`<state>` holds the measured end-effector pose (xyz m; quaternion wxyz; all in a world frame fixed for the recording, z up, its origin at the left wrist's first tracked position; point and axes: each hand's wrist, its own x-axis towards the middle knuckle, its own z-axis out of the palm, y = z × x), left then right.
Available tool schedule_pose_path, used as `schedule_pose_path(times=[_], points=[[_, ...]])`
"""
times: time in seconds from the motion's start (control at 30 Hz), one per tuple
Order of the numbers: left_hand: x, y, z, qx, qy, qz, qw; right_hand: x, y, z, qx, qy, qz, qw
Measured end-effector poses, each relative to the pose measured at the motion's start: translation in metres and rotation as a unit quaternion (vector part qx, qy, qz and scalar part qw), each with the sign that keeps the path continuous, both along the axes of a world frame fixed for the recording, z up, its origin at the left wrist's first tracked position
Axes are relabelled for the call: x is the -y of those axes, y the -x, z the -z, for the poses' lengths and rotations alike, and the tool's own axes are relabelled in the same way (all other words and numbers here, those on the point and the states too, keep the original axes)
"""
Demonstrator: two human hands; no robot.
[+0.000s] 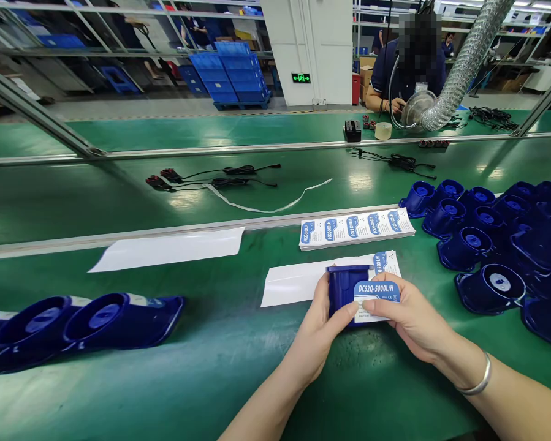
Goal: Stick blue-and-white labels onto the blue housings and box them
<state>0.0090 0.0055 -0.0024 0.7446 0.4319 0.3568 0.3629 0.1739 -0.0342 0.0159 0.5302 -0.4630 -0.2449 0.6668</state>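
My left hand [312, 343] is closed around a dark blue plastic housing [340, 286], with the thumb on its front face. My right hand [413, 315] pinches a blue-and-white sticker label [377, 288] printed "DC52Q-5000L/H". The label lies against the housing's right side, and its right end sticks out past it. How much of it adheres I cannot tell. Just behind my hands is a partly used label sheet [291, 283], its left part bare white backing. A stack of full label sheets [357, 229] lies farther back.
Several blue housings [472, 242] crowd the right side; labelled housings [103, 318] stand at left. A white backing sheet [174, 250] lies near a metal rail [266, 222]. Beyond are black cables [238, 182], a white strip [275, 210], a duct [471, 67] and a person [380, 82].
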Motion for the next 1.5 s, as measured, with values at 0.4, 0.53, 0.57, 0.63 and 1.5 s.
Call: schedule_pose_path(times=[0.4, 0.53, 0.57, 0.63, 1.5], points=[[0.004, -0.004, -0.012, 0.011, 0.037, -0.028, 0.999, -0.003, -0.003, 0.005, -0.043, -0.048, -0.013, 0.998], [0.007, -0.004, -0.016, 0.023, 0.03, -0.009, 0.999, -0.005, -0.007, 0.003, -0.053, -0.052, -0.01, 0.997], [0.008, -0.005, -0.016, 0.023, 0.023, -0.012, 0.999, -0.005, -0.008, 0.003, -0.051, -0.054, -0.01, 0.997], [0.009, -0.006, -0.016, 0.024, 0.012, -0.02, 0.999, -0.005, -0.008, 0.001, -0.048, -0.063, -0.009, 0.997], [0.003, -0.006, -0.008, 0.089, 0.082, -0.136, 0.983, -0.004, -0.015, -0.001, 0.254, -0.227, 0.002, 0.94]])
